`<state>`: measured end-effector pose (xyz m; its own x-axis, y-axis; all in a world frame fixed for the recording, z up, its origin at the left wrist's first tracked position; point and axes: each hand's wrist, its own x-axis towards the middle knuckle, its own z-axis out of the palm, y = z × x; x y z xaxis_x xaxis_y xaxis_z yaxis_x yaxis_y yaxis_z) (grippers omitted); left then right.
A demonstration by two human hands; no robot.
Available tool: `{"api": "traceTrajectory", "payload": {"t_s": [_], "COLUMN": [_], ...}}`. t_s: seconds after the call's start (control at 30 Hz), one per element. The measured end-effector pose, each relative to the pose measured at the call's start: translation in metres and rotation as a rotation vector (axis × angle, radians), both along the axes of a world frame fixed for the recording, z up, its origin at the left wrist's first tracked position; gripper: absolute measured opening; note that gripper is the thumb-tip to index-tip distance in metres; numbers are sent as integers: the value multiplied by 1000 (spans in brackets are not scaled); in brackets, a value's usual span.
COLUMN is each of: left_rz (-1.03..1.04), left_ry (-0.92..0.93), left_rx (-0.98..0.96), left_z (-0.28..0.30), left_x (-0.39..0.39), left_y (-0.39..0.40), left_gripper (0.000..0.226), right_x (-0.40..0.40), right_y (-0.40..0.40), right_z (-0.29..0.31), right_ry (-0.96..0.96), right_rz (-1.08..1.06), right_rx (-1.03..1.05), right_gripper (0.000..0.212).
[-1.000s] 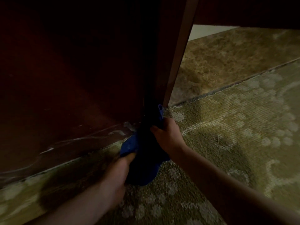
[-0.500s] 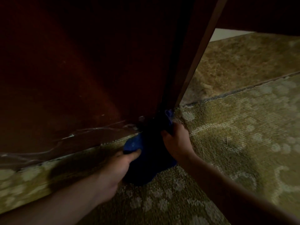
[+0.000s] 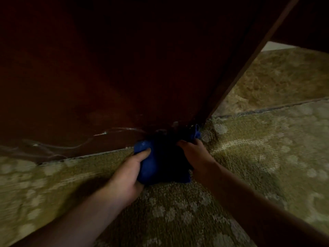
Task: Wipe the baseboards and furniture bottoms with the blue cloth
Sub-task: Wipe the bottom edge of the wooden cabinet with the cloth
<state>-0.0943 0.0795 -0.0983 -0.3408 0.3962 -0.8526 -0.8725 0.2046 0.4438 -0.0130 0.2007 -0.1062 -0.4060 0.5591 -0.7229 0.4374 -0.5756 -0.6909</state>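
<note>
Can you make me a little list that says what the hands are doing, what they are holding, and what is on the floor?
place: bottom corner of a dark reddish-brown wooden furniture panel
left hand: grips the left side of the bunched blue cloth, thumb on top
right hand: grips the cloth's right side, close to the corner
cloth: pressed against the panel's bottom edge, lower part lying on the floor
floor: olive-green patterned carpet, with mottled brown floor beyond its edge
panel marks: pale streaks low on the left
light: dim
</note>
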Motion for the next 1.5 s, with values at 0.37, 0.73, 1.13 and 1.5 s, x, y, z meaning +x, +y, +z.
{"api": "traceTrajectory", "payload": {"t_s": [0.37, 0.73, 1.13, 1.5], "left_rz": [112, 65, -13, -159], "left_ry": [140, 161, 260, 151], "left_rx": [141, 181, -86, 13], "left_z": [20, 28, 19, 22], "left_x": [6, 11, 20, 30], "left_y": [10, 16, 35, 38], "left_gripper": [18, 26, 30, 21], "right_x": [-2, -4, 0, 19], "right_y": [-6, 5, 3, 27], "right_z": [42, 46, 12, 11], "right_ry": [249, 188, -54, -160], "right_rz": [-175, -248, -146, 22], "right_rx": [141, 120, 113, 435], "right_gripper": [15, 22, 29, 34]}}
